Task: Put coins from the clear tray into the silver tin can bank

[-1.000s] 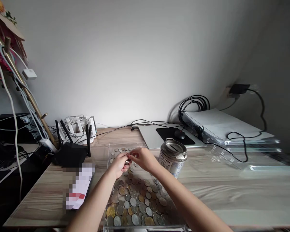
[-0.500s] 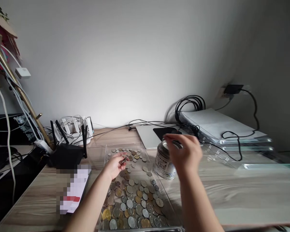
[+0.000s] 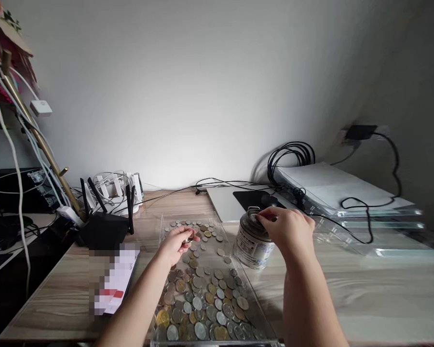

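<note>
Coins (image 3: 202,294) lie spread in the clear tray (image 3: 159,231) near centre. The left hand (image 3: 179,246) pinches a small stack over them, and the right hand (image 3: 287,229) holds its fingertips closed on the tin's (image 3: 251,243) slotted top, just right of the tray. Feeding works best one coin at a time, edge lined up with the slot and the tin kept steady.

Shiny metal coins (image 3: 202,294), silver and brassy, fill a clear glossy plastic tray (image 3: 165,222) at lower centre. The tin can (image 3: 251,243) beside it looks metal with a paper-like label. The desk (image 3: 365,284) shows matt wood grain.
</note>
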`<state>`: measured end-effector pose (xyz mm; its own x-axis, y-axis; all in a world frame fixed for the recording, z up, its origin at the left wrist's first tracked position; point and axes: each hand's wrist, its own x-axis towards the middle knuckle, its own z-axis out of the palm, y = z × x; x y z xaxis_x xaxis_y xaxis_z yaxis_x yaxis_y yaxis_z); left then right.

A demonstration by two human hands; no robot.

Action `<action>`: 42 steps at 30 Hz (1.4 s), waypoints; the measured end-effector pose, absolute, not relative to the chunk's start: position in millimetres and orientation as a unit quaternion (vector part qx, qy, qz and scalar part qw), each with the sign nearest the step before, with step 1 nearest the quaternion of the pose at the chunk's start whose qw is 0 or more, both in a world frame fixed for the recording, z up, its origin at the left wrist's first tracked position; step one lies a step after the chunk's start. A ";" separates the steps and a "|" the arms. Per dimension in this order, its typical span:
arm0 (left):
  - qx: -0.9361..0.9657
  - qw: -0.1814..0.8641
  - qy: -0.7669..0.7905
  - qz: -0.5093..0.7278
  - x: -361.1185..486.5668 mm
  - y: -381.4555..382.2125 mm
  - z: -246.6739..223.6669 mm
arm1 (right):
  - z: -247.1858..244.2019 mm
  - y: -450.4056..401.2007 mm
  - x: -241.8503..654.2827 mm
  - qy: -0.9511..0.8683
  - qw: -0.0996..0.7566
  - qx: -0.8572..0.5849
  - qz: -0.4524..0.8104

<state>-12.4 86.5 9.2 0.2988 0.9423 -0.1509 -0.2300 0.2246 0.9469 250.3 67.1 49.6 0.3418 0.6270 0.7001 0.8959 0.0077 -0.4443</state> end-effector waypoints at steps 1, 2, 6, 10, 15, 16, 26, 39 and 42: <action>0.447 0.673 0.396 0.435 -12.6 86.9 8.2 | 51.9 65.1 245.1 -0.548 0.469 -0.671 -0.172; 0.449 0.675 0.395 0.432 -12.5 87.0 7.3 | 54.3 62.7 237.5 -0.549 0.498 -0.644 -0.190; 0.468 0.667 0.410 0.411 -10.3 85.8 5.8 | 55.5 53.7 187.2 -0.686 0.519 -0.503 -0.085; 0.508 0.623 0.424 0.417 -5.4 80.5 9.8 | 38.1 58.0 143.3 -0.769 0.347 -0.529 0.091; 0.518 0.655 0.381 0.397 -3.8 74.1 14.1 | 23.0 68.3 137.3 -0.776 0.362 -0.479 0.190; 0.509 0.676 0.374 0.380 -4.7 74.1 13.9 | 24.8 67.9 141.1 -0.767 0.391 -0.474 0.184; 0.280 0.728 0.408 0.475 -12.1 92.1 9.3 | 86.1 55.1 237.8 -0.579 0.347 -0.737 -0.047; 0.341 0.709 0.387 0.480 -11.4 85.3 7.3 | 70.4 54.3 199.4 -0.673 0.409 -0.603 -0.125; 0.394 0.692 0.394 0.458 -9.7 86.3 4.3 | 55.4 63.3 161.6 -0.792 0.322 -0.518 0.021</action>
<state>-9.7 86.3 4.3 0.2699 0.9449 -0.1854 -0.3229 0.2702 0.9071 161.6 63.3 55.4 -0.2566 0.8338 0.4888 0.8073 0.4629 -0.3660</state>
